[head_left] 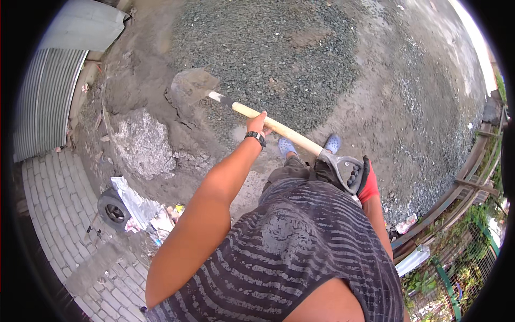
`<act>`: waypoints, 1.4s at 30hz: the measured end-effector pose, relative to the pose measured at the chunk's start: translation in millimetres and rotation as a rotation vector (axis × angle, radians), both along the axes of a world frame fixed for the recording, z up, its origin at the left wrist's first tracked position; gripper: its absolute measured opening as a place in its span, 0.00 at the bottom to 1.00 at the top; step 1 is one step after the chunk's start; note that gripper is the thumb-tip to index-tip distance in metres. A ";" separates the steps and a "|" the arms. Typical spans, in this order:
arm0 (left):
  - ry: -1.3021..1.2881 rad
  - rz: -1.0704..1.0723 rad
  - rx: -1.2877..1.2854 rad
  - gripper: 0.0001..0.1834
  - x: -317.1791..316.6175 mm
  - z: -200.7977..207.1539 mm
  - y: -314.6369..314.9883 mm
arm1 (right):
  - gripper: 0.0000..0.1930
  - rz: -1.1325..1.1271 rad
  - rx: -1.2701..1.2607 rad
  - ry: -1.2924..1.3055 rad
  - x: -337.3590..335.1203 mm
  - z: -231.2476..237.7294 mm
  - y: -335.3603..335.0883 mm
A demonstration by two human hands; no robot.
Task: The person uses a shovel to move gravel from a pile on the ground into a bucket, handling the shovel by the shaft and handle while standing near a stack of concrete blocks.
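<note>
Grey gravel (273, 53) lies open, shovel blade (192, 85) at its edge; left hand (258, 124) grips shaft (295, 137), right hand (368, 181) handle (331, 161)

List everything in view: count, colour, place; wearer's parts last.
Shovel: one, pale shaft, grey grip, centre
Gravel: one patch, grey, top
Rough lump: one, light grey, left
Wheel: one, black, lower left
Litter: several, mixed, beside wheel
Corrugated sheet: one, grey, left
Paving: many blocks, grey, left
Wooden rails: several, brown, right
Mesh fence: one, green-framed, right
Clogs: two, blue, centre
Watch: one, black, left wrist
Shirt: one, dark striped, bottom
Left hand: one, bare, on shaft
Right hand: one, red-black glove, at grip
</note>
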State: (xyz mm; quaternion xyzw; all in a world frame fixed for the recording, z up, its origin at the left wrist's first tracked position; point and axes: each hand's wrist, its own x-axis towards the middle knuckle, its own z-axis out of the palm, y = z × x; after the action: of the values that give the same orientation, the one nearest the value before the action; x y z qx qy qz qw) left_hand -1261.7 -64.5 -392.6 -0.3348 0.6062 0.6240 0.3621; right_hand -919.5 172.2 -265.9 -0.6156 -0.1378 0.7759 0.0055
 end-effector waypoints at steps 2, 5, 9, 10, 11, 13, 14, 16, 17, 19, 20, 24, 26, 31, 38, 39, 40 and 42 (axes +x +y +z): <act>-0.034 0.022 0.037 0.16 9.7 -5.1 -3.7 | 0.27 0.009 -0.026 0.007 5.9 1.0 2.4; -0.091 0.064 0.060 0.16 37.4 -17.1 -10.0 | 0.25 0.056 -0.020 -0.057 19.5 5.2 5.1; -0.188 0.300 0.146 0.17 76.0 -47.7 -19.6 | 0.20 0.083 -0.003 -0.053 28.7 18.0 4.2; -0.196 0.376 0.160 0.17 86.7 -52.6 -17.1 | 0.20 0.092 -0.006 -0.069 27.9 19.4 4.1; -0.206 0.452 0.172 0.17 96.6 -58.2 -15.0 | 0.19 0.106 0.056 -0.048 27.0 20.2 4.0; -0.279 0.511 0.159 0.17 112.3 -69.2 -9.1 | 0.16 0.171 0.182 -0.069 22.9 22.7 5.5; -0.330 0.563 0.154 0.17 118.1 -75.8 -7.1 | 0.16 0.191 0.175 -0.085 12.0 29.9 3.9; -0.365 0.592 0.096 0.15 135.7 -93.0 -4.6 | 0.15 0.246 0.340 -0.134 -5.9 41.0 2.8; -0.354 0.555 0.080 0.14 142.3 -104.7 -3.8 | 0.12 0.283 0.306 -0.120 -9.6 35.7 8.6; -0.363 0.518 0.006 0.13 158.4 -124.0 4.7 | 0.11 0.336 0.383 -0.143 -12.4 27.9 10.1; -0.376 0.537 -0.003 0.13 167.4 -131.4 11.9 | 0.10 0.362 0.465 -0.160 -12.3 25.4 10.8; -0.437 0.524 0.034 0.14 193.2 -158.6 38.3 | 0.09 0.521 0.507 -0.210 -15.8 8.5 26.5; -0.453 0.547 0.012 0.14 206.1 -159.8 61.0 | 0.09 0.527 0.471 -0.215 -11.3 -0.4 37.9; -0.462 0.479 0.068 0.16 223.6 -183.9 105.5 | 0.10 0.353 0.527 -0.407 -7.9 -20.6 67.5; -0.480 0.432 0.029 0.19 242.5 -227.5 166.8 | 0.13 0.329 0.609 -0.441 40.1 -93.4 118.3; -0.477 0.431 0.039 0.20 242.8 -237.2 168.3 | 0.11 0.250 0.689 -0.527 50.7 -109.7 123.7; -0.475 0.453 0.026 0.20 245.3 -245.5 168.0 | 0.11 0.247 0.681 -0.542 53.1 -116.3 127.9; -0.519 0.515 0.021 0.18 249.2 -265.2 164.8 | 0.11 0.414 0.435 -0.378 45.1 -118.2 134.7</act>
State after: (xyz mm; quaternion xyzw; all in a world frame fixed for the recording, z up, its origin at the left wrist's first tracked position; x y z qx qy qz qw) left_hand -1012.5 100.3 -657.8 -0.6200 0.3834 0.5952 0.3382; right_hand -874.4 306.9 -384.0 -0.6917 -0.4203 0.5855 -0.0466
